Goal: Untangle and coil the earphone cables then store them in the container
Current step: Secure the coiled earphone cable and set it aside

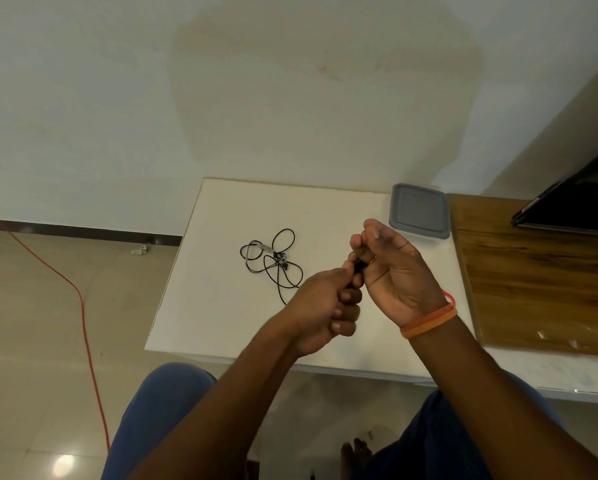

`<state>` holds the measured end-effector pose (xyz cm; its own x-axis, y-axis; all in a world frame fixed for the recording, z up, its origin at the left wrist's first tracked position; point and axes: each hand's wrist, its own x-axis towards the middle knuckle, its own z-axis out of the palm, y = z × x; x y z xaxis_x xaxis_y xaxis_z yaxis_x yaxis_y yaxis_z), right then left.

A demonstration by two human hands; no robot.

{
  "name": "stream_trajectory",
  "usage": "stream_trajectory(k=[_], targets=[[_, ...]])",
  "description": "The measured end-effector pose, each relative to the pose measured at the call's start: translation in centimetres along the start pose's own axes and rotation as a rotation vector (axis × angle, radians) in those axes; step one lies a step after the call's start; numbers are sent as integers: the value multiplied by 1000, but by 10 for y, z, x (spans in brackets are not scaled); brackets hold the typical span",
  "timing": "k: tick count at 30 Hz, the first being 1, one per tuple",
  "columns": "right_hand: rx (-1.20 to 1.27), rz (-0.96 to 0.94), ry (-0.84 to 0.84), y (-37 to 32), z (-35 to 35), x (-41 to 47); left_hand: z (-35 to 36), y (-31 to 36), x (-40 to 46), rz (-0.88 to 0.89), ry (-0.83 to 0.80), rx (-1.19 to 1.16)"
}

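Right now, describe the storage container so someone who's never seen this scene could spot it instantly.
Start at the white table in front of the seated person. Go to its far right corner, beside the wooden board: the container sits there, past the right hand. It is the only grey, square, lidded plastic box; the other loose item is a tangled black earphone cable mid-table.

White table top [221, 306] with items resting on it
Tangled black earphone cable [273, 261] near centre; lidded grey container [419, 211] at far right corner

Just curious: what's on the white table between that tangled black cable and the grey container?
In the head view, the person's right hand sits between the tangled cable and the container; otherwise bare tabletop.
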<state>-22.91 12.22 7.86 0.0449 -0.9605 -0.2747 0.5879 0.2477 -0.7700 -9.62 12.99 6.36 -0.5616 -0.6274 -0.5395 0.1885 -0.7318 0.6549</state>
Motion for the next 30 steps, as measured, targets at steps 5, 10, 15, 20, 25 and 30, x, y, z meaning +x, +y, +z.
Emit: stream_trajectory(k=[5,10,15,20,25,30], targets=[[-41,-5,-68,-7,-1,-3,3,-1,4,-2,89,-130],[-605,-163,78,-21,-8,-18,-5,2,10,57,318,-137],[-1505,-936,300,18,-17,-16,2,3,10,37,435,93],[-1912,-1187,249,32,-14,-1,5,-3,11,163,412,501],[-2012,-1173,218,33,-12,-4,1,-3,11,276,484,933],[-2057,-1131,158,30,-12,-6,-4,-3,11,323,467,750]])
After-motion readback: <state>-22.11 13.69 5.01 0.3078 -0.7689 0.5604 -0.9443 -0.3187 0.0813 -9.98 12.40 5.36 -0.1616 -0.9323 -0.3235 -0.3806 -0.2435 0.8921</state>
